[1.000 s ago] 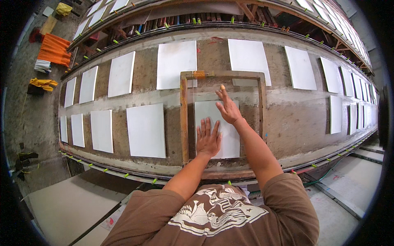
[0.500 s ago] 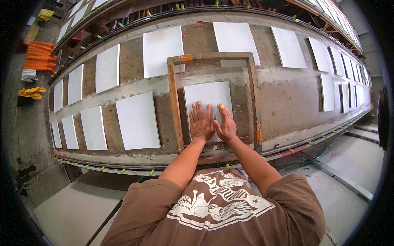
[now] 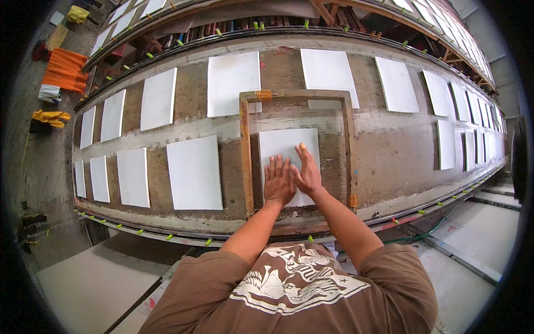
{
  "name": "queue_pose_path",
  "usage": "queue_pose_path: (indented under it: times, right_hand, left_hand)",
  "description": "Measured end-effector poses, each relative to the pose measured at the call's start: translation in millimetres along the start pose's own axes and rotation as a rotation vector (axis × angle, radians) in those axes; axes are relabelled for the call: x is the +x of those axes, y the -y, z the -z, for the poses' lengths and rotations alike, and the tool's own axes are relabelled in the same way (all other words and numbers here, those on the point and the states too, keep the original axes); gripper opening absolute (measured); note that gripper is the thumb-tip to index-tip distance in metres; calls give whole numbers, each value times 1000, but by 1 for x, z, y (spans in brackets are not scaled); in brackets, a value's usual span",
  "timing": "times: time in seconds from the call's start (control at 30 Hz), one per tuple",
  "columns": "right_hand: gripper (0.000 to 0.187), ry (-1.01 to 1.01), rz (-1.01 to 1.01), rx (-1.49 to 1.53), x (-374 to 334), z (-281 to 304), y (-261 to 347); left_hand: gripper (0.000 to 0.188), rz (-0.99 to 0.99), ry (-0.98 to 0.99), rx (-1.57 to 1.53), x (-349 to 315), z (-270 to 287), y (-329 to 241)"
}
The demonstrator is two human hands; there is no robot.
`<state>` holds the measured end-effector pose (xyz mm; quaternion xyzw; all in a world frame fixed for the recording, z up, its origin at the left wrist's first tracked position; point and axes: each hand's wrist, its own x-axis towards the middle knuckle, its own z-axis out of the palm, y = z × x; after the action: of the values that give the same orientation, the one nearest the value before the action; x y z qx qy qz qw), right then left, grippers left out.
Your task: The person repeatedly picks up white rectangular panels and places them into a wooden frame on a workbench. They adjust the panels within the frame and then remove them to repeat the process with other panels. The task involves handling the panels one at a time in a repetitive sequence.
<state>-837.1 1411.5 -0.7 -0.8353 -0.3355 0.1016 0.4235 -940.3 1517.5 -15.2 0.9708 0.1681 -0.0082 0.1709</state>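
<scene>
Both of my hands lie palm down on a white sheet [image 3: 289, 143], inside a wooden frame [image 3: 246, 150] on a long table. My left hand [image 3: 280, 181] has its fingers stretched and slightly spread over the sheet's lower left part. Beside it, my right hand [image 3: 308, 173] rests flat and angled, fingers extended toward the sheet's far part, with a yellowish covering on one fingertip. The hands meet along their inner sides. Neither grips anything. Whether a clear mesh spans the frame under my palms, I cannot tell.
More white sheets lie in two rows along the brown, stained table [image 3: 400, 161], such as a near-left sheet [image 3: 193, 173] and a far sheet [image 3: 329, 72]. Small green pegs [image 3: 208, 242] line the table edges. An orange cloth [image 3: 65, 69] and yellow gloves [image 3: 52, 118] are at far left.
My right hand has slid farther up the sheet and toward my left hand, its fingers closer together. My left hand stays in nearly the same place. The whole view has shifted slightly.
</scene>
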Motion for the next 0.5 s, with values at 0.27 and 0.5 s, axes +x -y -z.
queue_pose_path:
  times: [0.27, 0.5]
  right_hand:
    - [76, 365, 223, -2, 83, -12, 20]
    - [75, 432, 220, -94, 93, -14, 18]
  left_hand:
    - [73, 32, 87, 48, -2, 7, -6]
    - [69, -19, -38, 135, -3, 5, -3]
